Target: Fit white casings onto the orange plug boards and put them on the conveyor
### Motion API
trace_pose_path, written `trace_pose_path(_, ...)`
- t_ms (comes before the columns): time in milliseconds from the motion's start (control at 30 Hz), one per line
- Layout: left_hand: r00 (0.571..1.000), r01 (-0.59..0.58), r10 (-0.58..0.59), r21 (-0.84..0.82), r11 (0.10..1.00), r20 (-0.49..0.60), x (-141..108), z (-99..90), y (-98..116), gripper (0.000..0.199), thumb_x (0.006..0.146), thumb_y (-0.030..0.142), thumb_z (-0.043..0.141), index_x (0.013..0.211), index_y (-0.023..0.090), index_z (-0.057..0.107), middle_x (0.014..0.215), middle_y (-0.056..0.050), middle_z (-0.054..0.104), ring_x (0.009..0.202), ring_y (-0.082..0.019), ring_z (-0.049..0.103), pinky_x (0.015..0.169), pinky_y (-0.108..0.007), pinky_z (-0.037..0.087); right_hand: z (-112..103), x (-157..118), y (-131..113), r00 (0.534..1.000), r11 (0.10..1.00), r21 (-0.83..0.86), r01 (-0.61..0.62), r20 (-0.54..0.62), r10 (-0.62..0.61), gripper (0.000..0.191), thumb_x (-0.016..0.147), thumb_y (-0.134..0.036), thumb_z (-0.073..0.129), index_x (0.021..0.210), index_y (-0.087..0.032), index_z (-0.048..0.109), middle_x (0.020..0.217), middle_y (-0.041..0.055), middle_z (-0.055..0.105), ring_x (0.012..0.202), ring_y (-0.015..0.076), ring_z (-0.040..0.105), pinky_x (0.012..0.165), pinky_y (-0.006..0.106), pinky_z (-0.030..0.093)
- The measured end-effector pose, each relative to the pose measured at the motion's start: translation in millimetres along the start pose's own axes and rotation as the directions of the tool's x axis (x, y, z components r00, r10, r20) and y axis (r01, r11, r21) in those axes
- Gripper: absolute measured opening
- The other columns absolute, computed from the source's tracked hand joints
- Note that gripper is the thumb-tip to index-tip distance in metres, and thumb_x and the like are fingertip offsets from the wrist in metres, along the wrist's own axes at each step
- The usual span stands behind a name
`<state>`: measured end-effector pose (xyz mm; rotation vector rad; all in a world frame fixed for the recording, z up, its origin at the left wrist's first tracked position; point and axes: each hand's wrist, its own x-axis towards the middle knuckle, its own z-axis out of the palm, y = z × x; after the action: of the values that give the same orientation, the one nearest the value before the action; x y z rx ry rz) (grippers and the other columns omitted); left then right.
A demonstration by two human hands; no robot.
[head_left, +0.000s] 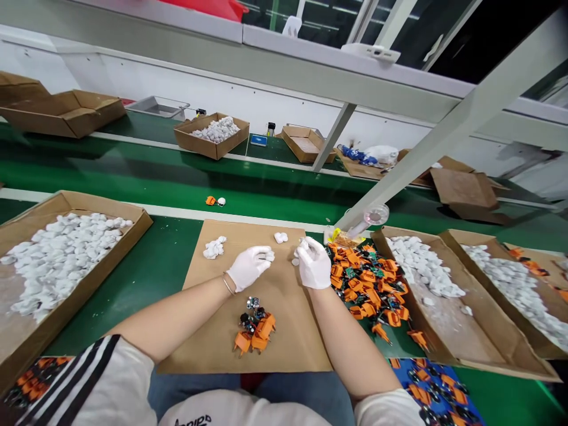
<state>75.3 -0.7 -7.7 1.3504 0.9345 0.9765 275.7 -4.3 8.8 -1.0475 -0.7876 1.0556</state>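
Note:
Both my hands wear white gloves over a brown cardboard sheet. My left hand is closed, its fingertips pressed together; what they hold, if anything, blends into the white glove. My right hand pinches a small white lump at the sheet's right edge, with another white bit just below the fingertips. A loose white lump and a bigger white clump lie on the sheet's far part. Nearer my body rests a small group of orange plug housings with black parts and a circuit board.
A heap of orange plug housings lies right of the sheet. Cardboard trays of white lumps stand at left and right. Behind runs a green conveyor belt carrying an orange piece. A slanted metal post rises at right.

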Motion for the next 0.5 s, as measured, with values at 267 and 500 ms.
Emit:
trace_pose_path(267, 0.939, -0.241, 0.093, 0.442, 0.864, 0.330, -15.8, 15.7, 23.7, 0.041, 0.078, 0.019, 0.076, 0.118, 0.029, 0.075, 0.157, -0.003, 0.061, 0.155, -0.038, 0.044, 0.130, -0.047, 0.034, 0.6, 0.2, 4.1, 0.999, 0.999, -0.023, -0.034, 0.013, 0.034, 0.044, 0.071, -0.052, 0.089, 0.091, -0.022, 0.062, 0.070, 0.0015, 0.071, 0.054, 0.0137, 0.058, 0.054, 0.032, 0.047)
trace_pose_path(500, 0.993, -0.104, 0.110, 0.758, 0.644, 0.043, -6.6, -35.8, 49.7, 0.010, 0.083, 0.023, 0.072, 0.092, 0.021, 0.075, 0.113, -0.010, 0.078, 0.112, -0.033, 0.064, 0.106, -0.048, 0.044, 1.6, -1.2, 1.7, 0.995, 0.998, -0.021, -0.059, 0.080, 0.060, 0.047, 0.065, -0.046, 0.093, 0.093, -0.023, 0.062, 0.070, 0.0004, 0.072, 0.050, 0.0125, 0.055, 0.049, 0.031, 0.046)
